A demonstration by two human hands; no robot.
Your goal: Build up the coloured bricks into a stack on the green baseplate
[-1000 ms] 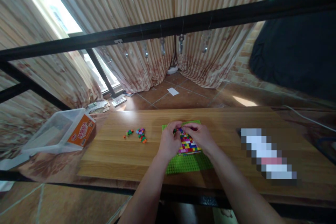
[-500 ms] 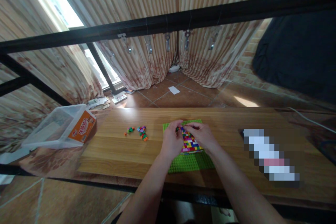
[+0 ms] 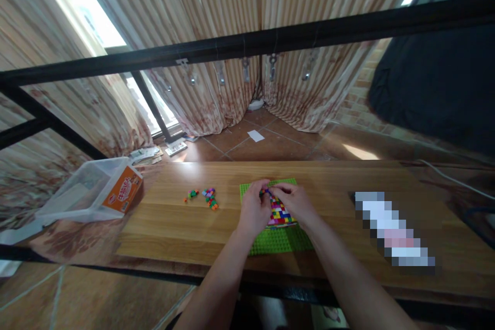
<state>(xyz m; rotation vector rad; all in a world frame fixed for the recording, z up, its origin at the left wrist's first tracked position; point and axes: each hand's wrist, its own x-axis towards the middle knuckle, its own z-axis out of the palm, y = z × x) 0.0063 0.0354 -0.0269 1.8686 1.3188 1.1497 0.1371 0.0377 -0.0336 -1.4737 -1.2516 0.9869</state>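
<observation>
A green studded baseplate (image 3: 276, 241) lies on the wooden table, bearing a build of multicoloured toy bricks (image 3: 280, 212). My left hand (image 3: 254, 210) curls around the left side of the build, its fingers closed at the far end. Across from it, my right hand (image 3: 296, 202) pinches at the same far end, fingertips close to those of the left. Whatever sits between the fingertips is too small and covered to make out. Loose small bricks (image 3: 210, 198) lie to the left of the plate, in orange, green, purple and other colours.
On the left stands a clear plastic bin (image 3: 87, 191) with an orange label. A blurred-out oblong item (image 3: 390, 229) rests on the table's right side. Beyond the wooden table (image 3: 166, 232) runs a black metal bar (image 3: 216, 46) in front of striped curtains.
The camera view has shifted slightly. Both hands stay at the far end of the brick build, with only small finger movement; the loose bricks have not moved on the table.
</observation>
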